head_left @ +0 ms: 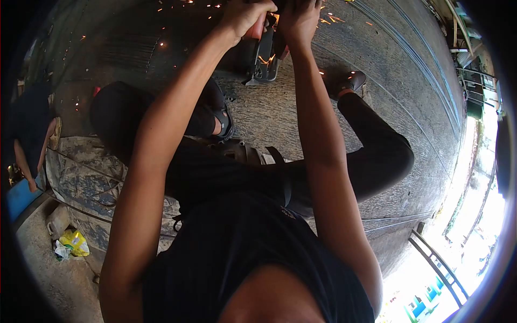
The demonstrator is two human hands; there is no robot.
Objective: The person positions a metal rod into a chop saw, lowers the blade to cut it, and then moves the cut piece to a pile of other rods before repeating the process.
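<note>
At the top edge, my left hand (245, 20) is closed against the red part of a power tool (257, 28). A dark metal frame (262, 79) belongs to it or sits right below, with orange sparks inside and around. My right hand (300, 22) is closed just to the right of the tool; the picture's edge cuts off its fingertips, and what it grips is hidden. My bent legs are on either side, with one sandal (225, 125) and one dark shoe (353, 81) on the ground.
Long thin metal rods (412, 40) lie along the right. Sparks scatter across the dark floor (258, 113). On the left is another person (32, 124) beside a blue object (27, 196). A yellow bag (76, 243) lies at lower left, and a metal rail (439, 266) stands at lower right.
</note>
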